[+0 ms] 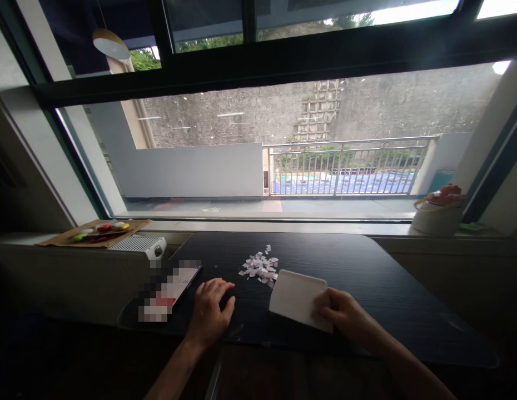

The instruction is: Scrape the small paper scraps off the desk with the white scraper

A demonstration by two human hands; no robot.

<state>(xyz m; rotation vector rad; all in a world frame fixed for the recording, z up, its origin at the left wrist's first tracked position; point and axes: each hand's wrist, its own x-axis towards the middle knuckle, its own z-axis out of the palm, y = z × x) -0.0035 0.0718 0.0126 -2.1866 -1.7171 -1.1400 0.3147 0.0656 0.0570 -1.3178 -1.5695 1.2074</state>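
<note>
My right hand (339,311) pinches the right edge of a flat white piece of paper (298,297), possibly an envelope, tilted above the dark table (367,278). The paper's far left corner reaches close to a small pile of torn paper scraps (258,268), white with pinkish tints. A few scraps lie a little behind the pile. To the left, my left hand (210,305) is at the table's near side, holding nothing, fingers loosely bent and thumb apart. Beside it lies a flat rectangular item (179,289), mostly blurred out, with a dark edge.
A large window (200,166) stands behind the table. On the left ledge are a brown board (58,239) with coloured pieces and a white slotted appliance (137,244). A white bucket-like container (436,216) with reddish things on top sits at the right sill.
</note>
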